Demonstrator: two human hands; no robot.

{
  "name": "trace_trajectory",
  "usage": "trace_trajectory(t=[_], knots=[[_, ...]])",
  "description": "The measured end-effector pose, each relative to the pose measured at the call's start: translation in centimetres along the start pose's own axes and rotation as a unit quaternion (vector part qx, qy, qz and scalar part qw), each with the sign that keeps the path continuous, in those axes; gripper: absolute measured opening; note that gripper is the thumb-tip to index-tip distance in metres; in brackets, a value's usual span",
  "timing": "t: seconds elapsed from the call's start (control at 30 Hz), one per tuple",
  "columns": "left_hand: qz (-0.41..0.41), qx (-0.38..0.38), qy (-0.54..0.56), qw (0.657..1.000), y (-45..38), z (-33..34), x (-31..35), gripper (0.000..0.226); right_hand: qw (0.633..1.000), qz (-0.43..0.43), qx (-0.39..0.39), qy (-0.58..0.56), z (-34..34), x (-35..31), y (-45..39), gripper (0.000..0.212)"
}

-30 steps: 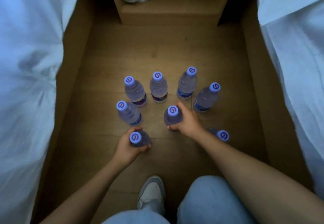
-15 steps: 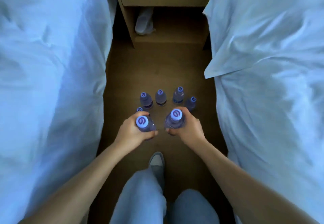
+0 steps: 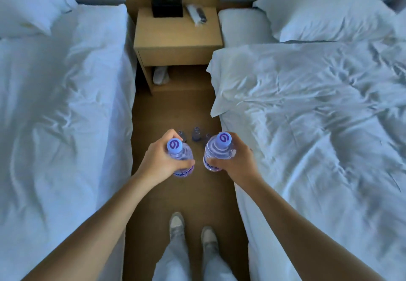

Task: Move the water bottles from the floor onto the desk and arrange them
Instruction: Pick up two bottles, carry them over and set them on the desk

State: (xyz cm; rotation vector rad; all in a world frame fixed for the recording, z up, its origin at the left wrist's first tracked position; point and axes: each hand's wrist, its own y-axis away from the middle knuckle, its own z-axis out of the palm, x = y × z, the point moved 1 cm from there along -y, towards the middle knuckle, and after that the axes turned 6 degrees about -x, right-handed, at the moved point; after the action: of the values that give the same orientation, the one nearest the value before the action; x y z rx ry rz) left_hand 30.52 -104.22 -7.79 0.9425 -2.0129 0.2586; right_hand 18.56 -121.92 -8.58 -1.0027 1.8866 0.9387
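two bottles (image 3: 182,159) in hands (image 3: 159,162)

- The left hand (image 3: 161,162) and right hand (image 3: 236,159) now hold their two bottles, the left one (image 3: 181,159) and the right one (image 3: 216,152), high above the floor (image 3: 175,113), lifted from among the group.
- The view rises: the remaining bottles (image 3: 196,134) look small and far below, partly hidden.
- The nightstand (image 3: 178,38) top comes into sight.
- Both feet (image 3: 193,232) show, standing.

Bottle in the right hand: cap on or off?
On. The bottle in the right hand carries its blue cap, swirl logo facing up, seated on the neck.
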Motion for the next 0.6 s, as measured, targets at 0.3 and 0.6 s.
trace_trajectory(t=[0.3, 0.6], knots=[[0.087, -0.033, 0.023, 0.995, 11.3, -0.4, 7.7, 0.049, 0.987, 0.005, 0.157, -0.039, -1.4, -3.3, 17.6, 0.053], [0.192, -0.197, 0.049, 0.96, 22.9, 3.0, 15.4, 0.052, 0.941, 0.098, 0.312, -0.089, -0.9, -3.6, 38.5, 0.06]])
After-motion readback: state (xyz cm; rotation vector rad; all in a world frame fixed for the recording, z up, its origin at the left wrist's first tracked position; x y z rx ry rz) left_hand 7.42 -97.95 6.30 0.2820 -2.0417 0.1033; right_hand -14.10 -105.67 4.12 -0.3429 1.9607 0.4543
